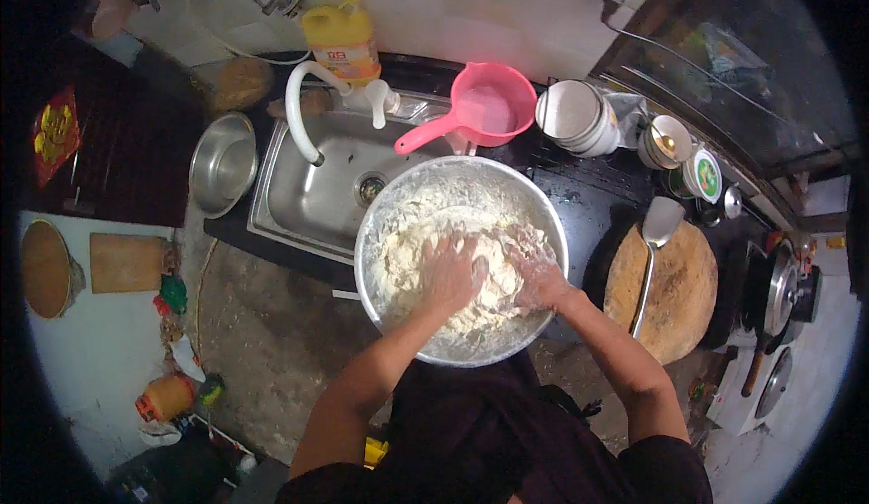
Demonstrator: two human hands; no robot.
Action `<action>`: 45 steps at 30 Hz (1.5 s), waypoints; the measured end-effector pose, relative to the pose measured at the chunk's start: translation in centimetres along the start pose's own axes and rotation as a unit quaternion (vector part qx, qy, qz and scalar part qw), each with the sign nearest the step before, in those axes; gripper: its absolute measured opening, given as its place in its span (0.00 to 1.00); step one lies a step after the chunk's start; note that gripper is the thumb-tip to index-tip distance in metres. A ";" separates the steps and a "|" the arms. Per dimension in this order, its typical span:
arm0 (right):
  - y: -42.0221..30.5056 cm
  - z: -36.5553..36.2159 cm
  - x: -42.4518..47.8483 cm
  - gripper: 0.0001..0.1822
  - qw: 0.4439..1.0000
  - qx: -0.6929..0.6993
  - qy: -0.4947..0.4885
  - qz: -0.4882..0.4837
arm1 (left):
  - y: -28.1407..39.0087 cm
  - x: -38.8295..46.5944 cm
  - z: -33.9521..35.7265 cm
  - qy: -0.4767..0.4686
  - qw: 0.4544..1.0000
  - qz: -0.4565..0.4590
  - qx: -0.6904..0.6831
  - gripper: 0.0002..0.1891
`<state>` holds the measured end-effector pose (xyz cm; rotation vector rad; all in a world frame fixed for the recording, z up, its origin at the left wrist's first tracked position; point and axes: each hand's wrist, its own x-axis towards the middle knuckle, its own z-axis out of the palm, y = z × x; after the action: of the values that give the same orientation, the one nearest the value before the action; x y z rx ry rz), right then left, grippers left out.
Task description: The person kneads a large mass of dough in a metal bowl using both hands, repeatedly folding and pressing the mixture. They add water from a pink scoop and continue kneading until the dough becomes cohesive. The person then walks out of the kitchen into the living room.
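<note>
A wide metal basin [375,307] coated with flour stands at the counter's front edge, right of the sink. Inside it lies a crumbly, pale mass of flour dough [400,259]. My left hand [451,266] rests on the middle of this mass, its fingers spread and dusted with flour. At the basin's right side my right hand [536,273] presses into the mass near the wall, also floury, with its fingertips partly hidden in the dough. Whether either hand grips a lump cannot be told for the right one; the left appears flat on top.
Behind the basin lies a pink plastic dipper [492,106]. The steel sink [319,185] with its white faucet [295,110] is at left. Stacked bowls [574,113] stand at back right. A metal spatula [662,222] lies on a round wooden chopping board [679,286] at right.
</note>
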<state>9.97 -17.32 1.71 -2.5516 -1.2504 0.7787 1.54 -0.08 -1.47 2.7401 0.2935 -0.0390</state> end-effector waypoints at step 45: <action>-2.3 4.8 -2.2 0.34 0.990 0.071 0.080 -0.092 | 0.4 0.2 -4.5 -0.256 0.966 0.012 -0.027 0.10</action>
<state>4.75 -17.89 -0.59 -2.2960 -1.3061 0.5893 1.72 1.29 2.82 2.5626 0.1111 -0.7058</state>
